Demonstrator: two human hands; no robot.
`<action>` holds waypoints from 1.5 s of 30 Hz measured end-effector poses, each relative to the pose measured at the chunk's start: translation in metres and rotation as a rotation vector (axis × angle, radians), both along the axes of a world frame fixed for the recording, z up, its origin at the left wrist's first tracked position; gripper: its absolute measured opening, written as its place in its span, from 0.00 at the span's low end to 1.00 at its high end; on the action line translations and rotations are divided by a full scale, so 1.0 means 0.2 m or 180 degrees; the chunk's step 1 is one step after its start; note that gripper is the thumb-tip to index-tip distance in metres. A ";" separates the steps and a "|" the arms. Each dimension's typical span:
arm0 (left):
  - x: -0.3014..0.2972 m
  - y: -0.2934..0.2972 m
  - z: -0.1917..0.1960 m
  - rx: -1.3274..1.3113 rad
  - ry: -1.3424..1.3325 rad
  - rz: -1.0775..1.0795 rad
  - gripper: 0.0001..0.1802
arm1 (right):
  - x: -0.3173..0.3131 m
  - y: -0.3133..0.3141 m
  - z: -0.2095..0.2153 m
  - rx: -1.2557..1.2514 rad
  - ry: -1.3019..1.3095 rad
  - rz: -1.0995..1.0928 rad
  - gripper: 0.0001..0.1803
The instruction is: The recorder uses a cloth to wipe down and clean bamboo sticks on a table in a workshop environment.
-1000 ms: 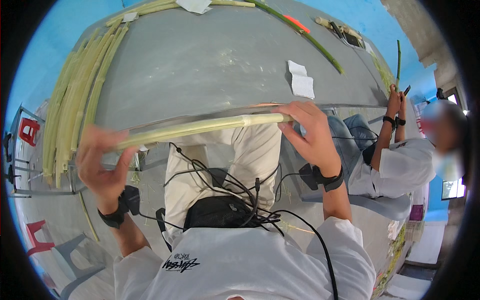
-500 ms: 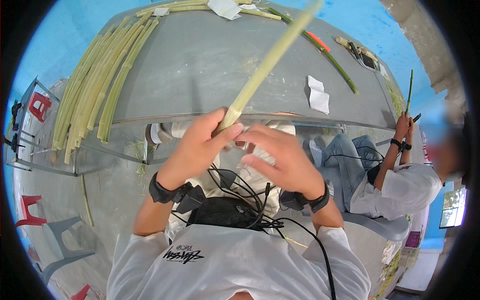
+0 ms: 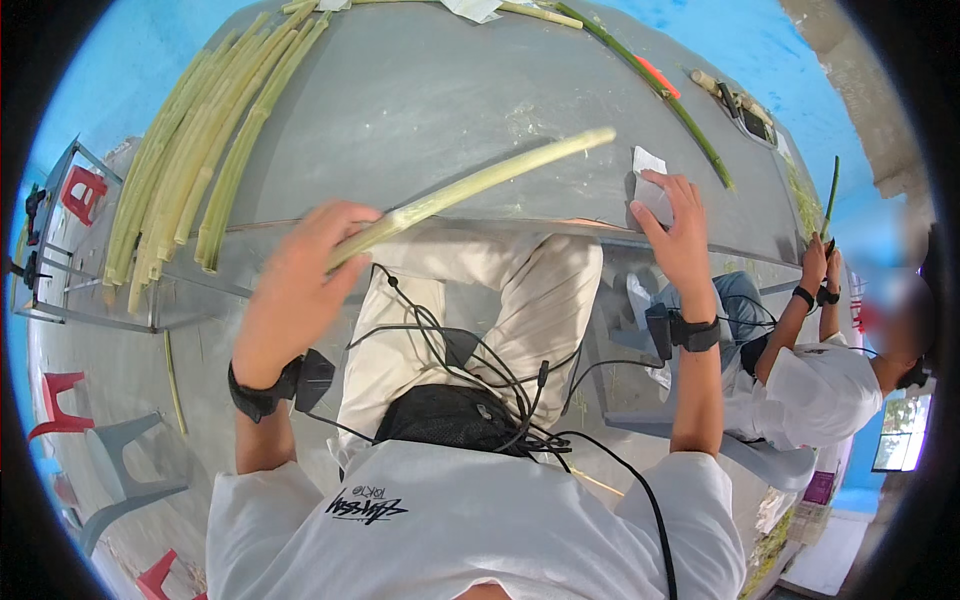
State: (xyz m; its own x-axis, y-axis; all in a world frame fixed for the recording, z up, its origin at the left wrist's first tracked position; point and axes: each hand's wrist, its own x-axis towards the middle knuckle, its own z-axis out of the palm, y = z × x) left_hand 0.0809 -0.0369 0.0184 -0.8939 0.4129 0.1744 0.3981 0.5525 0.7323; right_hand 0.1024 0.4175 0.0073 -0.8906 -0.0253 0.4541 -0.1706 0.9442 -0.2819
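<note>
My left hand [image 3: 305, 285], slightly blurred, grips the near end of a pale green, peeled-looking bamboo pole [image 3: 490, 180] between thumb and fingers. The pole slants across the table's front edge, its far end pointing up and right. My right hand [image 3: 675, 235] is over a white folded paper [image 3: 648, 160] near the front right edge. Its thumb and fingers are apart, with fingertips over the paper; whether they press on it I cannot tell.
Several pale poles [image 3: 200, 150] lie over the grey table's [image 3: 400, 110] left edge. A thin green stalk [image 3: 690, 135] and an orange object [image 3: 657, 76] are at the far right. Black cables [image 3: 500, 370] hang over my lap. A co-worker [image 3: 810, 380] sits at right, holding a green stalk.
The pole has swung lower, from steep to a flatter slant, and my left hand has moved left with it. My right hand has left the pole's end and reached right to the paper.
</note>
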 end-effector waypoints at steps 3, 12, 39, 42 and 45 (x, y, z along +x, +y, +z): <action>0.02 -0.06 0.08 -0.0890 0.0092 0.0758 0.14 | 0.00 0.00 -0.02 -0.0241 0.0013 -0.0067 0.23; -0.07 -0.08 0.12 -0.0700 0.1141 0.0202 0.12 | -0.03 0.02 0.03 -0.0976 0.0249 -0.0008 0.12; -0.09 0.26 0.09 -0.0714 0.1762 -0.0602 0.13 | 0.02 -0.58 0.05 0.0069 0.0673 0.1126 0.16; -0.09 0.26 0.04 -0.0712 0.1747 -0.0680 0.14 | 0.00 -0.62 0.04 -0.0023 0.0665 0.1389 0.17; -0.10 0.12 -0.02 -0.0437 0.1627 -0.0589 0.13 | 0.02 -0.45 0.02 0.0071 0.0665 0.1294 0.18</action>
